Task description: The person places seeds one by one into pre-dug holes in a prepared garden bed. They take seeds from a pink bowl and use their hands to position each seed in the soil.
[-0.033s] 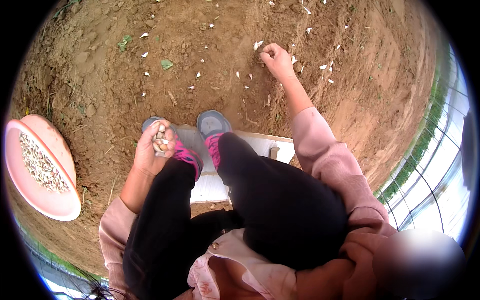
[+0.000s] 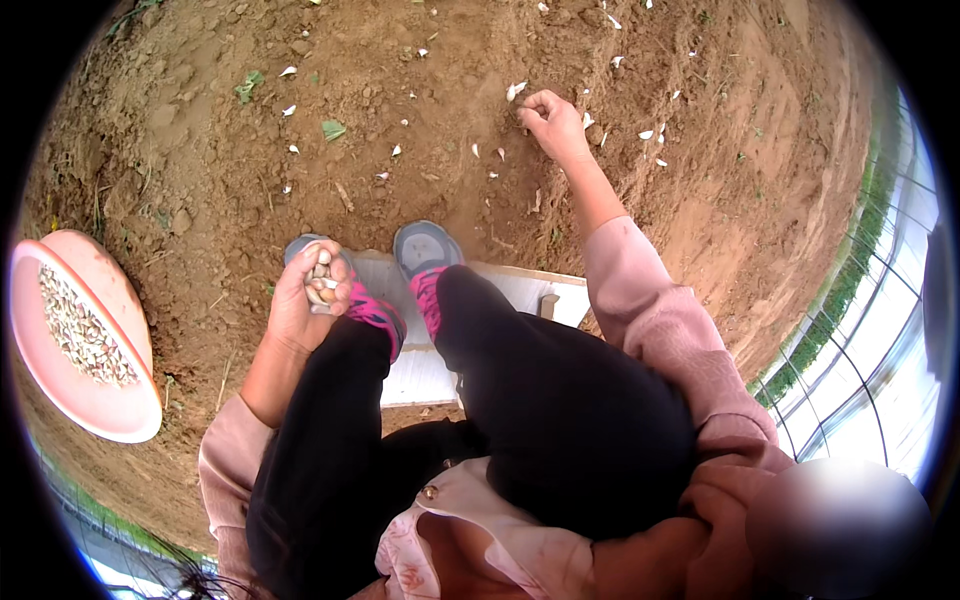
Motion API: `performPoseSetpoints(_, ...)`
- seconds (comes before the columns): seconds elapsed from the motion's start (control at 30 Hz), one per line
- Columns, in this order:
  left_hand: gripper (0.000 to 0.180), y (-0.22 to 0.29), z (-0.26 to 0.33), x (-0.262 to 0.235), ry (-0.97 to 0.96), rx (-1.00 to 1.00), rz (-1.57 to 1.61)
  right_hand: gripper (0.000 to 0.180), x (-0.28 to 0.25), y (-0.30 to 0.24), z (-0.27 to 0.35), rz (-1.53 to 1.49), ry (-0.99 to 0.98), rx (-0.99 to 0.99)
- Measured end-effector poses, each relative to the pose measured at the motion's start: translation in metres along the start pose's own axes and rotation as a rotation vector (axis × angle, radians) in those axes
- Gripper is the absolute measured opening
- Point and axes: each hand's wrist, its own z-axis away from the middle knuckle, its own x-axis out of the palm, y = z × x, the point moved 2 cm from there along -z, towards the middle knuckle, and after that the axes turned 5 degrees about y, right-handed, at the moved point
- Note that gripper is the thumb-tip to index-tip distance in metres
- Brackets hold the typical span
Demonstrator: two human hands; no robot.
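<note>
Bright, diffuse daylight falls on the flat white board (image 2: 420, 382) and the crumbly brown soil (image 2: 400, 195) beyond it, leaving soft shadows. Right of the board, translucent white sheeting (image 2: 895, 395) glares almost detailless, its dark ribs bowed by the fisheye. The bare right hand (image 2: 555, 125), ahead of the board, looks reasonably sharp; a round grey-white patch (image 2: 838, 530), behind and right, is wholly blurred.

Brown soil (image 2: 230, 200) carries scattered white cloves (image 2: 289, 111), green leaves (image 2: 333, 129), a pink basin (image 2: 120, 290) and a white board (image 2: 420, 380).
</note>
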Motion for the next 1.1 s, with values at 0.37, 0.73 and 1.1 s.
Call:
performPoseSetpoints(0.37,0.018,0.0,-0.003,0.002,-0.02,0.003,-0.004,0.008,0.02,-0.003,0.007,0.505,0.001,-0.296)
performPoseSetpoints(0.73,0.018,0.001,-0.003,0.003,-0.006,0.009,-0.02,0.013,0.0,-0.013,-0.029,0.504,0.019,-0.297)
performPoseSetpoints(1.1,0.019,-0.001,-0.002,-0.004,0.041,-0.006,-0.009,0.013,0.005,-0.006,-0.026,0.484,0.031,-0.235)
